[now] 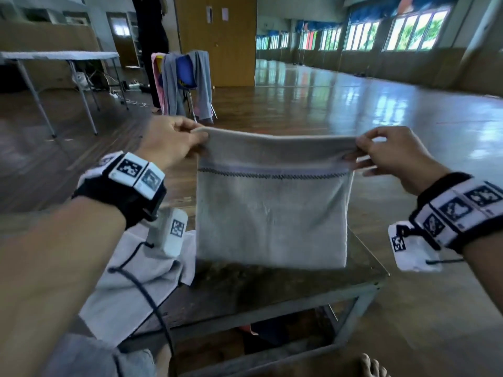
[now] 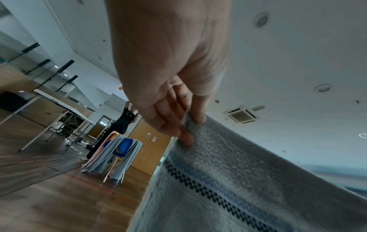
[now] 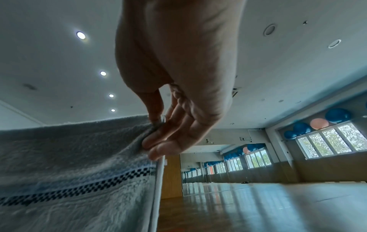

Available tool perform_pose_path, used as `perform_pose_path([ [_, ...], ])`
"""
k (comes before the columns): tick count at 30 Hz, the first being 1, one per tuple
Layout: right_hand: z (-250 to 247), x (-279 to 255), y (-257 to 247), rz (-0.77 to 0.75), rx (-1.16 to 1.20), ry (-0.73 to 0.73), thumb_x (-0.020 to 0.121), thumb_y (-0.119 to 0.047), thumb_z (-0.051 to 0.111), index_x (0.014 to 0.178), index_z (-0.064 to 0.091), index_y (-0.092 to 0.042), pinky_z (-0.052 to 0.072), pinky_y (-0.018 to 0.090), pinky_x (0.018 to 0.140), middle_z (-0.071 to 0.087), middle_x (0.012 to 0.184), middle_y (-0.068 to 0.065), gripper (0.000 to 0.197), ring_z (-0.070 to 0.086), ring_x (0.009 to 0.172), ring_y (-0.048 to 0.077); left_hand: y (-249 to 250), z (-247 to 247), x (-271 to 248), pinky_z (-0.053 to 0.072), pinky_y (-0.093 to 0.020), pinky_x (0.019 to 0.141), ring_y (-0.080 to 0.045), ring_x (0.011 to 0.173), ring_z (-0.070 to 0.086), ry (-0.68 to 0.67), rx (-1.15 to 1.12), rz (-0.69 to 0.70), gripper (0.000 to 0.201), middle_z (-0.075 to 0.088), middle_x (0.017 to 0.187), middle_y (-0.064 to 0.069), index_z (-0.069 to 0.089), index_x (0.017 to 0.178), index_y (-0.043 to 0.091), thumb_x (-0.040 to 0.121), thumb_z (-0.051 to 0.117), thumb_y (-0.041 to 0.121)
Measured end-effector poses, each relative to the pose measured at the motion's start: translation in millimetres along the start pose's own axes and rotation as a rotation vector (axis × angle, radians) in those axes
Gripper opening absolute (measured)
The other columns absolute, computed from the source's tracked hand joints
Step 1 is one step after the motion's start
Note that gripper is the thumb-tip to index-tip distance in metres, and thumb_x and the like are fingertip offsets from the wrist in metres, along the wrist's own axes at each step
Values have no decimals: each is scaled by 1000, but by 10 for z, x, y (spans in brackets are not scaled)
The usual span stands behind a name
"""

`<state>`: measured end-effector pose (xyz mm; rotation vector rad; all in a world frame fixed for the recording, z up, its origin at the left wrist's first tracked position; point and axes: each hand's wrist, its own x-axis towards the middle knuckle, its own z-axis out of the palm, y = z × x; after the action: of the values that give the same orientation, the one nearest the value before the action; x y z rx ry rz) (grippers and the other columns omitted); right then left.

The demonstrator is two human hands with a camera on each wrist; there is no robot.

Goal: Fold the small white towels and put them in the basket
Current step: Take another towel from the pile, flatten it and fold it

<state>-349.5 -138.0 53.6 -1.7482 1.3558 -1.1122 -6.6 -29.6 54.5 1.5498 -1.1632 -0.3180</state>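
A small white towel with a dark checked stripe hangs doubled over in the air above a low table. My left hand pinches its upper left corner; in the left wrist view the left hand has thumb and fingers on the towel edge. My right hand pinches the upper right corner, and in the right wrist view the right hand nips the towel corner. Another white towel lies flat on the table's left side. No basket is in view.
The low table has a grey metal frame with open space beneath. A chair draped with grey and pink cloths stands behind, near a person in black. A folding table is at far left. A bare foot shows at bottom.
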Motion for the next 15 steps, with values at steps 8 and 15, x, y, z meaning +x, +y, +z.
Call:
perform_pose_path([
  [8, -199, 72, -438, -192, 101, 105, 105, -18, 53, 106, 59, -17, 59, 38, 67, 68, 109, 14, 6, 70, 92, 22, 341, -245, 91, 55, -15, 60, -1, 73, 71, 118, 33, 203, 8, 74, 86, 7, 74, 87, 30, 82, 79, 26],
  [15, -190, -368, 632, -291, -310, -224, 99, -14, 63, 76, 65, -24, 45, 20, 61, 62, 64, -11, 24, 55, 62, 3, -413, -142, -510, 56, -50, 85, -32, 81, 69, -457, 230, -68, 17, 76, 86, -3, 75, 87, 16, 73, 83, 22],
])
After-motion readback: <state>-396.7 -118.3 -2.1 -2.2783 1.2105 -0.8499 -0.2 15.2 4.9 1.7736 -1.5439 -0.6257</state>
